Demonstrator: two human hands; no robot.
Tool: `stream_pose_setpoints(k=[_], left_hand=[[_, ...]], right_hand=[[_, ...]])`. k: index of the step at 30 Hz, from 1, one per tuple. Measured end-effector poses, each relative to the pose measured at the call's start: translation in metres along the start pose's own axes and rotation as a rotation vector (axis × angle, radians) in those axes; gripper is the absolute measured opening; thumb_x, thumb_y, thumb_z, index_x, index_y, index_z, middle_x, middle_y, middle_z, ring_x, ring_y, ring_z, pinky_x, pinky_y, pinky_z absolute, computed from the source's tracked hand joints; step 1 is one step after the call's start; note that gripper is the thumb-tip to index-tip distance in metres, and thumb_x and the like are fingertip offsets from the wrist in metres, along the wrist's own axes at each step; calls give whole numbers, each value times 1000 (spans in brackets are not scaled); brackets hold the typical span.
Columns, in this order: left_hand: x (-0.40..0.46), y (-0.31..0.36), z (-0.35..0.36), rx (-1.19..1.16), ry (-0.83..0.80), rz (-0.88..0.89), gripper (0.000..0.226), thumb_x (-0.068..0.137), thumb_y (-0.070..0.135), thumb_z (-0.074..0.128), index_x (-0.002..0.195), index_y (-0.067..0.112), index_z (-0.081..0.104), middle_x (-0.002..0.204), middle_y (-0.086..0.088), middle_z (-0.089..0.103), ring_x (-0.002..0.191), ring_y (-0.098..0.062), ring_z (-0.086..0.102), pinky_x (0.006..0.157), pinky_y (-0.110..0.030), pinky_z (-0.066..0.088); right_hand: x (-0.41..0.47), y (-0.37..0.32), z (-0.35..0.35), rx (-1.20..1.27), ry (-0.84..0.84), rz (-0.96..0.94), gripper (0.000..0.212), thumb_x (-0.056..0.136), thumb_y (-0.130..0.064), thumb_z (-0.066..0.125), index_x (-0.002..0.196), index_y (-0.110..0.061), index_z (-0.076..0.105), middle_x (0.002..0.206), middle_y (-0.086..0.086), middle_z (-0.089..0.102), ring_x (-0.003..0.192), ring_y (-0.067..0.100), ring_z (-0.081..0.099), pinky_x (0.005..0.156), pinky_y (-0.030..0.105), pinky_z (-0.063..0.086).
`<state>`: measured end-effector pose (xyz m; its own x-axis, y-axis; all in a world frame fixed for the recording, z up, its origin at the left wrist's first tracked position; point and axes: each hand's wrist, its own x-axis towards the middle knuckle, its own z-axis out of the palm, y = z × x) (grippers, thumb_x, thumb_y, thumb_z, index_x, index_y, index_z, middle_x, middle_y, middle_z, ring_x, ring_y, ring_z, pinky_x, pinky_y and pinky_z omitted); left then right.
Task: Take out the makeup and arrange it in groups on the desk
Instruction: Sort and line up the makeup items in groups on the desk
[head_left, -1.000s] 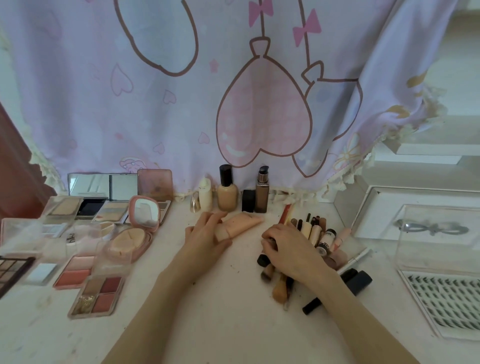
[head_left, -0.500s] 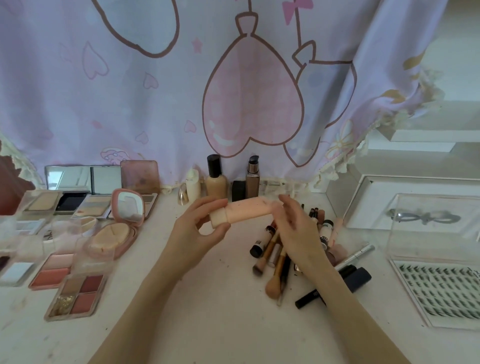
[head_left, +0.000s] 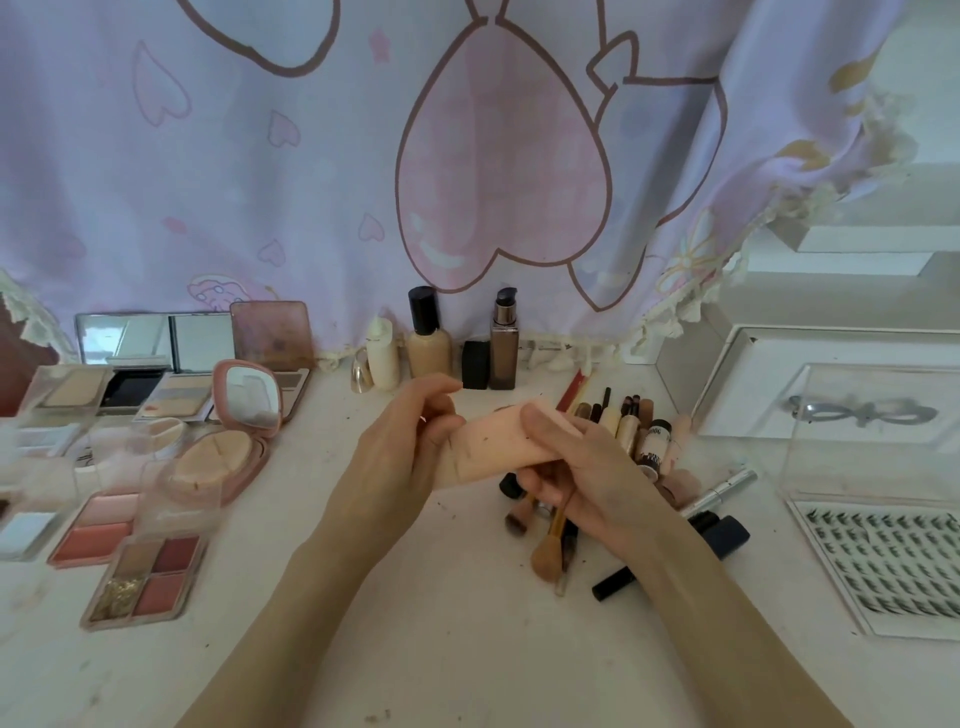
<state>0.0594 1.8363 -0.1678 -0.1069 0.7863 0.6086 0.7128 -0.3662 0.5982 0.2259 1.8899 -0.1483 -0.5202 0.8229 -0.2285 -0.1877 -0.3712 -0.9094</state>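
You are holding the peach tube (head_left: 493, 441) up over the middle of the desk (head_left: 441, 623), lying roughly level between your two hands; a second ago it was lying flat on the desk near the bottles, and half a second ago it was already lifted, so it is now clear of the surface and closer to you. Your left hand (head_left: 400, 447) is curling round its left end, thumb and fingers closed on it; your right hand (head_left: 576, 462) is gripping the right end, thumb on top and fingers underneath, having left the pile it was resting on a second ago. That suggests you are looking the tube over, or turning it, before deciding which group it belongs to; it is not yet placed.

Just under your right hand the brushes (head_left: 545, 535) and the pencils and small tubes (head_left: 628, 426) are lying in a loose heap; behind the tube the foundation bottles (head_left: 428, 343) are standing upright along the curtain (head_left: 260, 156), likely the natural group for it. To your left the palettes (head_left: 143, 582) and the round pink compact (head_left: 234, 441) are sitting open together; to your right the lash tray (head_left: 893, 566) is lying well apart from everything else.
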Motion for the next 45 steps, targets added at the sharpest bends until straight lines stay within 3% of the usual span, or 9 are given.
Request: stream_pose_setpoints(k=[9,14,17,20,23,29,32,36,45], left_hand=[[1,-6,3,189,-87,257,38,96,46,30,120,20,42,119,5,41,97,6,36,87,-1,30],[1,-7,4,91,69,-14,29,97,40,28,81,26,47,77,17,43,71,4,46,65,-4,34],[3,-2,7,-65,75,-217,19,95,34,35,79,38,45,69,15,48,65,-5,49,59,-6,36],[3,-2,4,-191,25,-67,28,87,40,43,115,37,45,104,15,53,87,0,53,69,-9,43],[2,-8,4,-105,-88,122,32,84,32,53,116,31,50,123,17,42,105,3,47,78,-12,44],[2,-12,-4,-51,-96,-122,18,91,22,53,99,38,49,83,20,57,81,1,56,70,-7,42],[3,-9,-3,-115,-51,-130,29,88,30,56,113,39,42,100,22,52,87,-1,55,70,-10,44],[4,-12,-3,-107,-110,11,51,78,10,69,114,33,42,117,22,40,98,2,48,78,-10,45],[4,-13,-9,-46,-99,-169,16,93,24,47,90,40,46,78,18,56,77,9,54,68,-6,43]], right_hand=[[-1,-10,-11,408,156,127,12,92,-14,52,88,-4,49,65,14,57,33,10,49,28,12,36],[1,-3,-3,236,71,39,22,91,-22,54,102,-3,57,81,14,59,48,13,58,41,16,47],[-1,-3,-3,231,58,-10,22,92,-22,52,103,-5,59,81,13,62,53,15,59,45,18,50],[0,-5,-4,278,141,24,19,93,-20,53,97,-2,56,75,14,61,47,14,58,39,16,46],[2,-6,-7,281,208,40,19,93,-20,53,93,-1,54,72,13,58,42,12,56,35,15,43],[2,-5,-4,248,186,54,17,94,-20,52,92,-3,54,77,15,60,43,13,55,36,16,44],[1,-4,-3,261,166,45,18,94,-19,52,96,-1,54,80,16,60,45,14,57,37,17,45],[1,-4,-4,312,191,38,20,95,-16,50,103,2,54,74,17,61,44,16,59,37,17,46],[1,0,-1,172,63,40,20,97,-10,41,107,-4,58,86,18,63,53,19,63,45,22,51]])
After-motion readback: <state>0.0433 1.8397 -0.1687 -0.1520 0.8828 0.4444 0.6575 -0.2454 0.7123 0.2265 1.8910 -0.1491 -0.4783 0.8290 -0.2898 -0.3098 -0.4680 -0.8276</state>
